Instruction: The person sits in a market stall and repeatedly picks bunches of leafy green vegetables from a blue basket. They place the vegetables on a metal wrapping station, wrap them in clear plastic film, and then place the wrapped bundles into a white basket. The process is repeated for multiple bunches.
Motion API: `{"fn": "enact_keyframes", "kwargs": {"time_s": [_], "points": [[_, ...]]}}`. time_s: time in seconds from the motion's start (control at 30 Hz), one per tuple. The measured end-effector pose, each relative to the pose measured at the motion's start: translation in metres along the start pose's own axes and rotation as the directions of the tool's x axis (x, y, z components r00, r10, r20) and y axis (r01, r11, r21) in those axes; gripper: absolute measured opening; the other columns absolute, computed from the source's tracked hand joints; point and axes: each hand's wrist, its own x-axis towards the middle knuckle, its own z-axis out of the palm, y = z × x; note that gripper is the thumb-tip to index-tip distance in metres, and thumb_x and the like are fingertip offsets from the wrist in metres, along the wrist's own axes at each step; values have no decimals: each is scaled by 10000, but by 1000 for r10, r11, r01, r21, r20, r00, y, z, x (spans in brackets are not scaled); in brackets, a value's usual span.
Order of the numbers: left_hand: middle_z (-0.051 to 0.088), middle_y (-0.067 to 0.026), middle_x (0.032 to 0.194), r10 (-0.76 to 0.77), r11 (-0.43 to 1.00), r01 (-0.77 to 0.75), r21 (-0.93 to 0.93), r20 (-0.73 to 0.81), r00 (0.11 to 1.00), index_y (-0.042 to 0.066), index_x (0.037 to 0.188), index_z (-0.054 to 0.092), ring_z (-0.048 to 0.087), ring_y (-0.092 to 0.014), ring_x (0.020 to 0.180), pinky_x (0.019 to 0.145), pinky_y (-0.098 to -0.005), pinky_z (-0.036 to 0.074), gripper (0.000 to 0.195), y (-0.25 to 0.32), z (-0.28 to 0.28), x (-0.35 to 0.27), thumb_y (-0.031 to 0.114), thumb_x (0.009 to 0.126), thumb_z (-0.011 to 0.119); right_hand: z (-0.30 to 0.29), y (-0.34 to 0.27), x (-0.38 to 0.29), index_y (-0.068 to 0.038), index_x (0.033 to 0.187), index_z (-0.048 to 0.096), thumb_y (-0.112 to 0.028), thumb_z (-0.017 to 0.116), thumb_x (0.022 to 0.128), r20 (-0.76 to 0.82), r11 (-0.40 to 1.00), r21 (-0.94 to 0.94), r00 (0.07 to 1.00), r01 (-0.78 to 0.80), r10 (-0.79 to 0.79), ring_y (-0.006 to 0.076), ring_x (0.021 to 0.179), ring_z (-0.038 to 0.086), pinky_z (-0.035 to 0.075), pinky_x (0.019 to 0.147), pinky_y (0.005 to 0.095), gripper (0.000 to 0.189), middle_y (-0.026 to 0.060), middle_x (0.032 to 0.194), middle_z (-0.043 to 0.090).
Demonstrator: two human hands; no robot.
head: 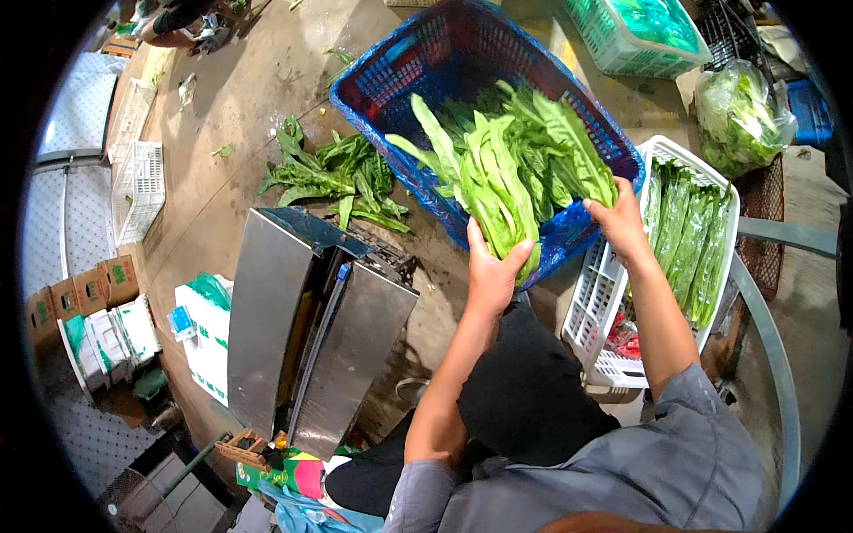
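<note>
My left hand (496,270) grips the base of a bunch of long green leaf lettuce (496,180) held over the near side of a blue plastic basket (573,230). My right hand (620,223) holds the stem end of a second leafy bunch (573,143), whose leaves point away into the basket. More leaves lie behind these bunches, and the leaves partly overlap. On the floor left of the basket lies a heap of loose leaves (333,173). A white plastic crate (730,233) at my right holds several long green vegetables in clear bags (693,240).
A metal-topped bench machine (353,333) stands at my left, beside a white foam box (200,346). A bagged leafy vegetable (740,126) and a crate with green plastic (633,63) sit at the upper right. A curved metal bar (776,360) runs along the right. Another person (174,26) is at the upper left.
</note>
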Motion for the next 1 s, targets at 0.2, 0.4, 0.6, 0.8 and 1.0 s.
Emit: {"fn": "enact_keyframes", "kwargs": {"time_s": [0.2, 0.4, 0.6, 0.8, 1.0], "points": [[478, -158, 1493, -81, 997, 81, -10, -35, 996, 34, 1606, 139, 510, -245, 1340, 1122, -380, 428, 957, -23, 1, 15, 129, 909, 787, 9, -50, -45, 24, 1480, 378, -119, 695, 906, -82, 881, -328, 919, 340, -385, 359, 1241, 592, 464, 1067, 427, 671, 243, 1356, 560], [506, -137, 1443, -251, 869, 255, -425, 67, 966, 102, 1551, 238, 519, -261, 1330, 1104, -423, 456, 808, -38, -2, 30, 409, 985, 726, 68, -42, -100, -40, 1505, 405, -69, 770, 770, 334, 599, -559, 817, 573, -470, 480, 1240, 513, 469, 1054, 513, 821, 304, 1375, 464], [584, -126, 1322, -308, 940, 280, -197, -129, 943, 53, 1422, 368, 623, -239, 1178, 983, -405, 541, 692, -44, -19, 39, 215, 905, 798, 50, -26, -90, -56, 1492, 462, -262, 833, 840, 421, 788, -211, 781, 579, -461, 428, 1356, 492, 425, 1136, 491, 777, 241, 1438, 485], [586, -150, 1345, -14, 956, 9, -294, -14, 1000, 97, 1504, 349, 669, -288, 1112, 874, -453, 623, 684, 38, 10, 43, 165, 937, 725, 7, -27, -29, -10, 1276, 645, -197, 714, 958, 74, 948, -139, 958, 287, -279, 257, 1145, 667, 575, 915, 358, 376, 148, 1242, 652], [677, -91, 1274, -257, 893, 201, -402, -90, 962, 67, 1436, 530, 693, -247, 1078, 940, -409, 583, 559, -6, -16, 71, 265, 951, 726, 22, -9, 33, -6, 1193, 671, -251, 696, 951, 200, 859, -386, 939, 337, -279, 333, 1087, 691, 557, 919, 420, 345, 193, 1152, 700]]}}
